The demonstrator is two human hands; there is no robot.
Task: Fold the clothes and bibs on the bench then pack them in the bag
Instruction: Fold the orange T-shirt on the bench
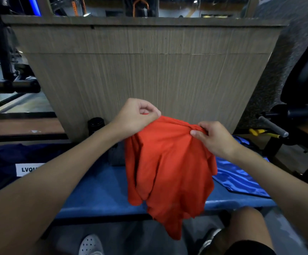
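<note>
The red garment [169, 162] hangs crumpled in the air in front of me, above the blue surface [97, 192], with its lower end drooping past the front edge toward my knees. My left hand [136, 116] pinches one spot on its top edge with curled fingers. My right hand [212, 137] clamps a bunched wad of the cloth between thumb and fingers, close beside the left. Both hands are grasping the garment.

I judge I am at the start of folding this piece: finding its shape. To do that well, I should work my hands apart along the top edge until each holds a true corner or shoulder, not a gathered lump. Then I should give it a shake so the folds drop out and lay it flat on the bare blue stretch to my left. The right-hand wad needs loosening first, or the creases will get folded in.

A shiny blue bib [238, 177] lies just to the right, partly under the hanging cloth, so I should keep clear of it. Far left sits a navy thing with a white label [27, 169], perhaps the bag. A ribbed panel [149, 70] stands behind.
</note>
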